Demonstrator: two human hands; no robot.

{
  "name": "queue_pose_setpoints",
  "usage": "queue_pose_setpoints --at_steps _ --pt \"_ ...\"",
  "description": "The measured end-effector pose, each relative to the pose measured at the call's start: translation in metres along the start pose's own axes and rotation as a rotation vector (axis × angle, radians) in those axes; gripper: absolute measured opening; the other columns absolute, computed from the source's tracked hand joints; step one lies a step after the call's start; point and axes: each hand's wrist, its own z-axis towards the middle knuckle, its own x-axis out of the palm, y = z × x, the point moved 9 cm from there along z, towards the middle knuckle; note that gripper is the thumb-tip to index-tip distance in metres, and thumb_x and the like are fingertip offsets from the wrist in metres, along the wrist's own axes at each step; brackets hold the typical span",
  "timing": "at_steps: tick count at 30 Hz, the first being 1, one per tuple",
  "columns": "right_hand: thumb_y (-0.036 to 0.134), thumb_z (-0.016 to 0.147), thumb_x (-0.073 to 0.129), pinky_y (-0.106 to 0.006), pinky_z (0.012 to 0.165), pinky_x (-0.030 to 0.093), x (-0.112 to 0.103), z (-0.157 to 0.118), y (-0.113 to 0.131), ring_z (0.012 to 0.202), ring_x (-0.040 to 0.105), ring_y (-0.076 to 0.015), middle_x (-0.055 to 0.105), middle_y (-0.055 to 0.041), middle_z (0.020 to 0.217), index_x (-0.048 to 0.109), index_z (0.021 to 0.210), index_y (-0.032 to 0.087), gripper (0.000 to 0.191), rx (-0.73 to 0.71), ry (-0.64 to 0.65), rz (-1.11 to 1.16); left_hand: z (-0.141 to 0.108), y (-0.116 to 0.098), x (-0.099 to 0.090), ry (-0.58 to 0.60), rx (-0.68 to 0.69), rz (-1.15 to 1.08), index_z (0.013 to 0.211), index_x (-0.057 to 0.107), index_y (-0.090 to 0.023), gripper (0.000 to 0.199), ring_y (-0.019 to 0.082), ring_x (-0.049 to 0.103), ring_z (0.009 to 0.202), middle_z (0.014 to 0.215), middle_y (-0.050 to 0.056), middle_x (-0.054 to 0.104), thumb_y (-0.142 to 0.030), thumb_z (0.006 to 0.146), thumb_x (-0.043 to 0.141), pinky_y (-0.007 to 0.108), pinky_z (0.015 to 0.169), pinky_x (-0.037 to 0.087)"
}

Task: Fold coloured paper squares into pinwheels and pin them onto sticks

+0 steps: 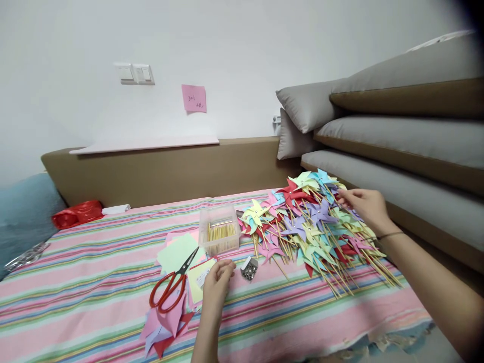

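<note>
My right hand (365, 204) reaches over the far right of a large pile of paper pinwheels (297, 227) on wooden sticks. Its fingertips are pinched together at a pinwheel beside a blue one; the exact grip is partly hidden. My left hand (219, 277) hovers with loosely bent fingers, nothing visible in them. Just right of it lies a small clear box of metal fasteners (249, 269). Left of that hand is a stack of coloured paper (196, 282). Red-handled scissors (174, 282) lie partly open on more paper sheets (177, 252).
A clear plastic box (219, 247) of short wooden sticks stands behind my left hand. Cut pink and red paper pieces (166, 322) lie at the front. A red plastic roll (77, 214) is far left. Stacked grey cushions (397, 136) border the striped cloth (94, 282) on the right.
</note>
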Motion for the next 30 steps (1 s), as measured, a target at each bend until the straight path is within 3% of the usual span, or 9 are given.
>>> queue_pose_setpoints --at_steps 4,7,9,13,15,18,23,27,30 --pt "0.033 0.079 0.065 -0.028 0.060 0.048 -0.023 -0.067 0.040 0.058 0.060 -0.0138 0.069 -0.0077 0.068 0.073 0.077 0.016 0.019 0.003 -0.065 0.189 -0.003 -0.016 -0.027 -0.075 0.037 0.002 0.090 0.066 -0.014 0.044 0.022 0.066 0.083 0.090 0.011 0.072 -0.050 0.064 0.069 0.033 0.077 0.048" --pt "0.035 0.079 0.066 -0.030 0.065 0.051 -0.008 -0.124 0.060 0.064 0.062 -0.0147 0.069 -0.0064 0.075 0.073 0.087 0.020 0.019 -0.025 -0.009 0.269 -0.006 -0.031 -0.055 -0.170 0.101 0.190 0.100 0.062 -0.012 0.041 0.020 0.067 0.084 0.097 0.013 0.071 -0.045 0.076 0.055 0.032 0.077 0.050" --pt "0.036 0.078 0.067 -0.030 0.064 0.052 0.025 -0.157 0.059 0.065 0.062 -0.0153 0.070 -0.0065 0.079 0.072 0.092 0.021 0.021 0.006 0.109 0.353 -0.006 -0.035 -0.073 -0.239 0.133 0.392 0.105 0.059 -0.011 0.038 0.019 0.067 0.085 0.098 0.013 0.070 -0.038 0.081 0.048 0.030 0.077 0.050" --pt "0.035 0.076 0.068 -0.032 0.065 0.056 0.123 -0.219 0.039 0.068 0.067 -0.0181 0.073 -0.0075 0.083 0.070 0.092 0.019 0.023 0.106 0.463 0.483 0.000 -0.022 -0.095 -0.291 0.088 0.656 0.102 0.062 -0.016 0.027 0.019 0.065 0.085 0.095 0.008 0.071 -0.021 0.077 0.053 0.030 0.077 0.047" --pt "0.034 0.077 0.065 -0.034 0.067 0.058 0.167 -0.247 0.033 0.070 0.070 -0.0207 0.074 -0.0074 0.079 0.070 0.086 0.018 0.019 0.100 0.623 0.487 0.006 -0.011 -0.093 -0.262 0.048 0.798 0.099 0.064 -0.016 0.026 0.021 0.064 0.088 0.095 0.009 0.071 -0.016 0.073 0.058 0.031 0.079 0.045" --pt "0.028 0.081 0.058 -0.034 0.070 0.058 0.218 -0.283 0.041 0.076 0.072 -0.0223 0.075 -0.0070 0.083 0.072 0.081 0.019 0.017 -0.118 0.836 0.284 0.017 0.004 -0.080 -0.192 0.021 0.970 0.105 0.064 -0.015 0.035 0.026 0.061 0.103 0.108 0.014 0.068 -0.019 0.070 0.066 0.033 0.087 0.043" --pt "0.014 0.082 0.053 -0.034 0.078 0.054 0.268 -0.320 0.052 0.085 0.070 -0.0219 0.076 -0.0059 0.090 0.074 0.085 0.020 0.021 -0.357 0.984 0.088 0.030 0.025 -0.061 -0.111 -0.016 1.137 0.109 0.063 -0.009 0.041 0.032 0.056 0.113 0.118 0.021 0.062 -0.020 0.070 0.068 0.037 0.092 0.041" --pt "0.011 0.082 0.055 -0.031 0.081 0.050 0.292 -0.340 0.057 0.087 0.069 -0.0212 0.075 -0.0052 0.089 0.074 0.082 0.020 0.021 -0.473 1.055 -0.019 0.032 0.032 -0.063 -0.098 -0.058 1.167 0.102 0.065 -0.010 0.031 0.031 0.057 0.113 0.119 0.021 0.061 -0.011 0.072 0.062 0.036 0.090 0.042" --pt "0.010 0.083 0.056 -0.030 0.084 0.048 0.302 -0.352 0.059 0.091 0.067 -0.0202 0.075 -0.0064 0.093 0.073 0.084 0.019 0.020 -0.542 1.094 -0.090 0.032 0.029 -0.071 -0.099 -0.089 1.117 0.099 0.065 -0.009 0.027 0.030 0.060 0.107 0.113 0.021 0.065 -0.018 0.073 0.064 0.035 0.087 0.043"
